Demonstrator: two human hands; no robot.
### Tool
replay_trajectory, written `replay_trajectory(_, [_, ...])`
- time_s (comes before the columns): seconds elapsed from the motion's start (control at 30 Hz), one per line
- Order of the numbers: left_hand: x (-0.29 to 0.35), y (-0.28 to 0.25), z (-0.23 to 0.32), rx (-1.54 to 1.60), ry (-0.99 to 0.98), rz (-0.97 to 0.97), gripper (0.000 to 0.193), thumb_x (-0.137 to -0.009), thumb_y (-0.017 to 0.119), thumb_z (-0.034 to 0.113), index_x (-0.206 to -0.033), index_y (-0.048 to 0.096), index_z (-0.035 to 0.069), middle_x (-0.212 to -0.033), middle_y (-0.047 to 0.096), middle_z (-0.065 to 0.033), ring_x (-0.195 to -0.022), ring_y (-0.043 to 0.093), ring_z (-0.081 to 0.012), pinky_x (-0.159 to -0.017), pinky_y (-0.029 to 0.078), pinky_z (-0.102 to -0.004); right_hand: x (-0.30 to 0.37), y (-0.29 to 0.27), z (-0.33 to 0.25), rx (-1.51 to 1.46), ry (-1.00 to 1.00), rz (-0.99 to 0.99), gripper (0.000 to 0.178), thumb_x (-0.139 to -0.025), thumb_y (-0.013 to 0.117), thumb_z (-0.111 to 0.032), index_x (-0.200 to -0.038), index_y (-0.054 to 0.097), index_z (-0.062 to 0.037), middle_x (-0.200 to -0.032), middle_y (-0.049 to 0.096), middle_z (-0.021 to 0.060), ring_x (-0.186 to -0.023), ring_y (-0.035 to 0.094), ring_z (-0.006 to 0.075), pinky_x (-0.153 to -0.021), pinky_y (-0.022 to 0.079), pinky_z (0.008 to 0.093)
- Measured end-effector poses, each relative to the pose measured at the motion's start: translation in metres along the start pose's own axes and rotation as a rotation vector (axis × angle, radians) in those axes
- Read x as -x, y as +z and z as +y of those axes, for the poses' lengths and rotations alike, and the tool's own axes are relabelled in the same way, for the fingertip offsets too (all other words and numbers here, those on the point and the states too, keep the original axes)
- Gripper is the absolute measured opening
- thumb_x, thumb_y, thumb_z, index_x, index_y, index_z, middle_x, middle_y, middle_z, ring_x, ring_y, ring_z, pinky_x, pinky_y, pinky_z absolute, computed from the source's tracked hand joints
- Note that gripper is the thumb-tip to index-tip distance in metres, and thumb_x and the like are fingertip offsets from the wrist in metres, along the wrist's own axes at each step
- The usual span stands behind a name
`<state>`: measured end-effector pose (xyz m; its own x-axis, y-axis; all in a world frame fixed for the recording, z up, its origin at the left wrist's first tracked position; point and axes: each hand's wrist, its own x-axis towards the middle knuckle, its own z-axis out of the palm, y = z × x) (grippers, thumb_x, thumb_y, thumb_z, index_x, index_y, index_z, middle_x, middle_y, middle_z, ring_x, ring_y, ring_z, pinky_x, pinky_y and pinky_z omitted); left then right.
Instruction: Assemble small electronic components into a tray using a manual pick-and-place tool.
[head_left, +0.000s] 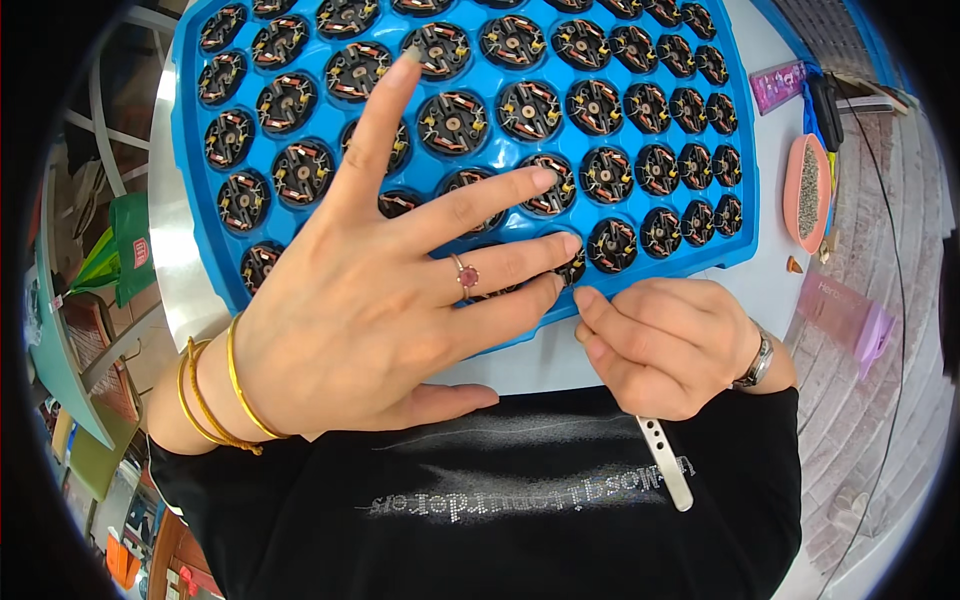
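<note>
A blue moulded tray (188, 110) holds rows of round black parts (453, 122) with copper-coloured pieces, yellow bits and thin wires, each in its own recess. Over the tray's near left portion my left hand (370, 290) is spread palm down, fingers stretched and apart. Its fingertips rest on or just above several parts and hide some of them. At the near edge of the tray, my right hand (670, 345) is closed around silver metal tweezers (665, 465). Their holed end sticks out below the hand; the tips are hidden by the fingers.
A pink oval dish (808, 195) with grey granules stands right of the tray. Nearby lie a pink packet (778, 88), a small orange-brown piece (794, 265) and a clear purple-tinted bag (846, 315). A dark cable (893, 220) runs down the right side. A green bag (130, 250) hangs at left.
</note>
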<state>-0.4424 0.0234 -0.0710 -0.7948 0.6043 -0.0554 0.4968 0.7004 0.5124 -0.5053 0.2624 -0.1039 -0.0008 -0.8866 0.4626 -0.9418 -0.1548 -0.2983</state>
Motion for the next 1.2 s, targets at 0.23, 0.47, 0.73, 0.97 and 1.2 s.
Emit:
replay_trajectory(0.23, [0.009,0.017,-0.018,0.027,0.098,0.083,0.073,-0.041,0.082,0.041,-0.111,0.071,0.023,-0.134,0.058,0.0095,-0.137,0.042,-0.0218,-0.109,0.001,-0.0783,-0.003,-0.008,0.001,0.035,-0.072,-0.111,0.023,-0.072,0.07,0.002,-0.073,0.047,-0.0019,-0.091,0.068,0.0204,-0.06,0.057,0.0188,-0.048,0.049,0.0259])
replay_trajectory(0.47, [0.01,0.017,-0.018,0.021,0.09,0.075,0.071,-0.042,0.083,0.039,-0.11,0.071,0.022,-0.135,0.057,0.0093,-0.137,0.042,-0.022,-0.108,0.0,-0.0783,-0.02,-0.012,-0.007,-0.087,0.219,-0.115,0.017,-0.071,0.068,0.002,-0.074,0.052,-0.0017,-0.09,0.067,0.0173,-0.063,0.058,0.0178,-0.05,0.049,0.0253])
replay_trajectory(0.73, [0.011,0.018,-0.019,0.027,0.103,0.096,0.072,-0.044,0.086,0.039,-0.113,0.069,0.024,-0.134,0.057,0.0093,-0.137,0.042,-0.0204,-0.108,0.004,-0.0793,-0.022,-0.028,-0.012,0.153,-0.039,-0.355,0.012,-0.074,0.066,-0.006,-0.076,0.055,-0.0047,-0.095,0.067,0.0165,-0.071,0.059,0.0169,-0.057,0.05,0.0244])
replay_trajectory(0.97, [0.011,0.023,-0.021,0.029,0.122,0.138,0.069,-0.046,0.087,0.038,-0.111,0.068,0.024,-0.133,0.057,0.009,-0.135,0.043,-0.0197,-0.111,0.005,-0.0779,-0.032,-0.029,-0.009,0.099,-0.012,-0.375,0.017,-0.068,0.068,-0.013,-0.078,0.057,-0.0058,-0.1,0.068,0.0144,-0.074,0.062,0.0177,-0.06,0.053,0.0269])
replay_trajectory(1.2, [0.016,0.024,-0.022,0.017,0.127,0.148,0.069,-0.048,0.087,0.04,-0.111,0.068,0.023,-0.133,0.057,0.0082,-0.134,0.044,-0.0196,-0.112,0.006,-0.0769,-0.022,-0.024,0.002,-0.437,0.696,-0.111,0.02,-0.073,0.077,0.006,-0.084,0.063,-0.0031,-0.079,0.07,0.0134,-0.074,0.071,0.0248,-0.06,0.054,0.0294])
